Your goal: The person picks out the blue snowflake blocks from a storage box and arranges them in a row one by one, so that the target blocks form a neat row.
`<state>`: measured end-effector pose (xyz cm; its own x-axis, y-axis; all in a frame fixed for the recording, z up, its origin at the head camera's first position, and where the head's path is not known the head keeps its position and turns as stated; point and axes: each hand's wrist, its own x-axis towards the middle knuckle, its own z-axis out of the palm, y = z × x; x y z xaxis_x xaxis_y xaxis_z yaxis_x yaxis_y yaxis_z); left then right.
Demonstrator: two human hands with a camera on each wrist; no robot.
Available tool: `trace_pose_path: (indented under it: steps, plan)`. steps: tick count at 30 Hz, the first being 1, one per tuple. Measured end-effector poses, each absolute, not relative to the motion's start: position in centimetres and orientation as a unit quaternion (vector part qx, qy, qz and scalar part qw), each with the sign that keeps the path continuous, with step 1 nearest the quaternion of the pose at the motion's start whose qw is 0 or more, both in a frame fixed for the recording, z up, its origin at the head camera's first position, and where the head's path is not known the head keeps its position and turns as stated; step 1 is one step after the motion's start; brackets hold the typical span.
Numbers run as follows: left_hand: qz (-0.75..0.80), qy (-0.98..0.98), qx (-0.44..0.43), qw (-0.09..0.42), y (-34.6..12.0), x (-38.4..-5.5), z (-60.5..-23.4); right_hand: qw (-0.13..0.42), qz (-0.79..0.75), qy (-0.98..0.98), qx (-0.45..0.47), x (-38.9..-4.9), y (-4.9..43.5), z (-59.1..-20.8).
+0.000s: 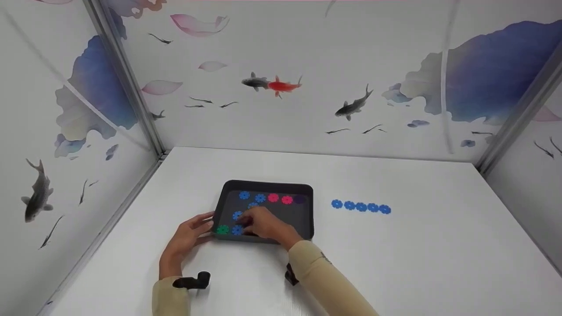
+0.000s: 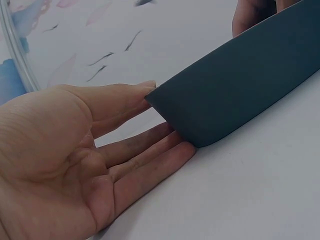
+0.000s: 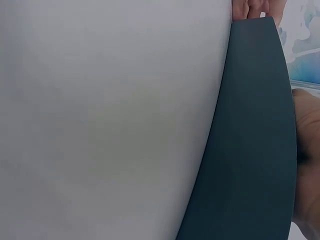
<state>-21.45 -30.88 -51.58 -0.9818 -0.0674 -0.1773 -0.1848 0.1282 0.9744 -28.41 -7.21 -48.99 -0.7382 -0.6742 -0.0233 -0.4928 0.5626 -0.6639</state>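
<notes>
A dark rectangular tray (image 1: 307, 219) with raised walls stands on the white table. My left hand (image 1: 184, 241) is at its left side. In the left wrist view, fairly straight fingers (image 2: 150, 175) touch the lower corner of the tray wall (image 2: 240, 90), with the thumb up by the rim. Over the front wall reaches my right hand (image 1: 265, 224), fingers bent down among blue flower-shaped discs (image 1: 237, 229); I cannot tell whether they pinch one. Also in the tray lie a green disc (image 1: 222, 229), two pink discs (image 1: 273, 198) and a dark purple disc (image 1: 299, 199).
To the right of the tray, several blue discs (image 1: 361, 206) form a row on the white table (image 1: 421, 254). Printed panels with fish (image 1: 283, 85) enclose the table at the back and sides. Black wrist mounts (image 1: 193, 281) sit on the sleeves.
</notes>
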Motion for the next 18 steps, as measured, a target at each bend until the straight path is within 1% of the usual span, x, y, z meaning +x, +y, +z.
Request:
trace_pose_path:
  steps: [5,13,18]
  plan:
    - [0.655,0.750,-0.082,0.044,-30.82,-21.52,-51.63,0.139,-0.303,0.881,-0.335,-28.45,-7.39,-48.86]
    - [0.655,0.750,-0.080,0.043,-30.86,-21.57,-51.73,0.111,-0.272,0.890,-0.349,-28.50,-7.63,-48.92]
    - [0.655,0.750,-0.080,0.043,-30.87,-21.50,-51.61,0.107,-0.270,0.892,-0.347,-28.60,-7.80,-48.96]
